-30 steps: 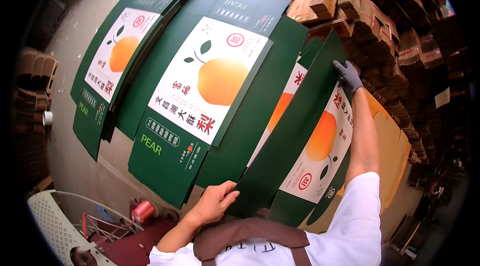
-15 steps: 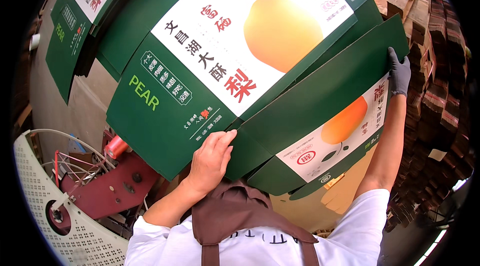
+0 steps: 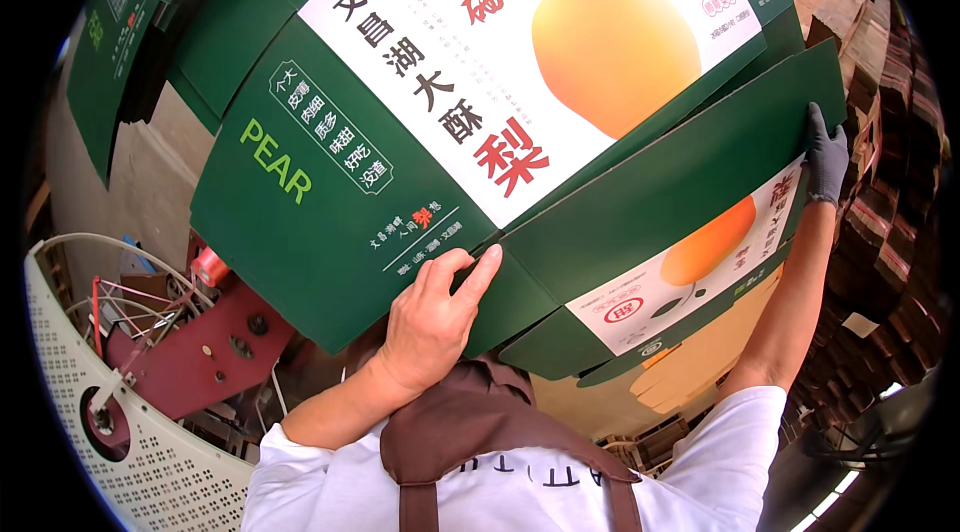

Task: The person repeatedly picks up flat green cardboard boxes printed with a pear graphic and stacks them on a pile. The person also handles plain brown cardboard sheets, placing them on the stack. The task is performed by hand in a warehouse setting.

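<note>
A large green cardboard pear box (image 3: 420, 262) spans the middle, partly folded, its white top panel printed with a yellow pear. A long side panel (image 3: 670, 182) with an orange fruit print slants down along its near right side. My bare left hand (image 3: 432, 310) grips the near corner fold, fingertips pressed at the crease between top and side panel. Wearing a dark grey glove, my right hand (image 3: 827, 157) holds the far right end of that side panel; its thumb shows on the near face, and the other fingers are partly hidden.
Another green printed box (image 3: 110, 62) stands at the upper left. Lower left, a cream perforated guard (image 3: 150, 472) curves beside a dark red machine arm (image 3: 215, 352). Stacked flat cardboard (image 3: 890, 262) and wooden pallets (image 3: 850, 22) line the right side.
The box's printed top now looks larger and closer. My right hand has shifted slightly right and down with the side panel; my left hand stays at the corner, a little further right.
</note>
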Demonstrator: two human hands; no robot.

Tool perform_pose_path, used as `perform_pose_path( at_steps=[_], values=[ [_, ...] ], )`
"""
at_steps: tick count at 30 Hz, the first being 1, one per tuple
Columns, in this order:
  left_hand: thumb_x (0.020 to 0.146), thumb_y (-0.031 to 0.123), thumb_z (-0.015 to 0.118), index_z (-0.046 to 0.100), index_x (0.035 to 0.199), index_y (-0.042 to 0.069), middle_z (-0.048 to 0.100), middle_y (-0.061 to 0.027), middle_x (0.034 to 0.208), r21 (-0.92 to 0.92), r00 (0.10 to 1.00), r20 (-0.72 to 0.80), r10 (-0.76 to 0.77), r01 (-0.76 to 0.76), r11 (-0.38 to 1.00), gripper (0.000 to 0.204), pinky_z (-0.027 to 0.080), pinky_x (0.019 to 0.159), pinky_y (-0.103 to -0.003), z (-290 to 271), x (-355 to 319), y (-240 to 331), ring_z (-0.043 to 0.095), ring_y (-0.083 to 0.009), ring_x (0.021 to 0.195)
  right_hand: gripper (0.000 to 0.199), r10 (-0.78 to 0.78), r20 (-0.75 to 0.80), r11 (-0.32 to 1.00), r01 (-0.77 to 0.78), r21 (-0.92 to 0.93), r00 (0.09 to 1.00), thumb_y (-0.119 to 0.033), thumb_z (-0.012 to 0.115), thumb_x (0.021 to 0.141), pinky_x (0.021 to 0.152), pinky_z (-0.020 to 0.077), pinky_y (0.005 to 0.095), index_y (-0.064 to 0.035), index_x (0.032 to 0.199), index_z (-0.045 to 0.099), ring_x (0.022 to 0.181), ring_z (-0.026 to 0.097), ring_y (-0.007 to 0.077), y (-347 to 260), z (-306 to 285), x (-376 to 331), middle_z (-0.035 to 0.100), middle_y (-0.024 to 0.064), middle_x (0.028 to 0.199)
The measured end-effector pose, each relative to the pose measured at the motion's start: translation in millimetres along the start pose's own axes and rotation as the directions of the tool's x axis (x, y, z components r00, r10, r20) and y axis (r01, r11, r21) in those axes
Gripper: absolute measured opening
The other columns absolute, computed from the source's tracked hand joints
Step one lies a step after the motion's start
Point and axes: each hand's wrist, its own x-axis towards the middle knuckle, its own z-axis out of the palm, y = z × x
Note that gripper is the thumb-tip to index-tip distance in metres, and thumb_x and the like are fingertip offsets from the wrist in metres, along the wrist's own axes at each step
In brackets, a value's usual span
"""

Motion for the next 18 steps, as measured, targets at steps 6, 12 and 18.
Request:
perform_pose_path(
  at_steps=[6, 12, 18],
  values=[
    [0.076, -0.007, 0.070, 0.060, 0.133, 0.009, 0.054, -0.0107, 0.105, 0.005, 0.999, 0.038, 0.000, 0.000, 1.000, 0.060, 0.054, 0.066, -0.037, -1, 5, 0, 0.061, -0.0270, 0.086, 0.064, -0.047, 0.044, 0.999, 0.047, 0.000, 0.998, -0.050, 0.078, 0.081, 0.054, 0.0443, 0.0224, -0.0008, 0.121, 0.065, 0.065, 0.057, 0.0078, 12, 0, 9, 0.068, 0.0017, 0.094],
    [0.077, -0.006, 0.069, 0.060, 0.134, 0.009, 0.053, -0.0106, 0.104, 0.015, 0.997, 0.073, -0.015, 0.013, 1.000, 0.059, 0.054, 0.065, -0.037, -3, 9, -1, 0.061, -0.0271, 0.085, 0.068, -0.046, 0.027, 0.996, 0.048, -0.072, 0.999, -0.055, 0.078, 0.079, 0.050, 0.0428, 0.0229, -0.0010, 0.118, 0.066, 0.060, 0.055, 0.0077, 12, 2, 11, 0.068, 0.0015, 0.089],
    [0.078, -0.003, 0.063, 0.057, 0.138, 0.010, 0.051, -0.0077, 0.103, 0.043, 0.996, 0.086, 0.012, -0.016, 0.999, 0.063, 0.056, 0.062, -0.033, -4, 12, -2, 0.059, -0.0221, 0.085, 0.066, -0.025, 0.049, 0.998, 0.028, -0.063, 0.998, -0.054, 0.078, 0.079, 0.050, 0.0429, 0.0228, -0.0014, 0.117, 0.066, 0.059, 0.055, 0.0075, 14, 3, 13, 0.068, 0.0013, 0.089]
  ],
)
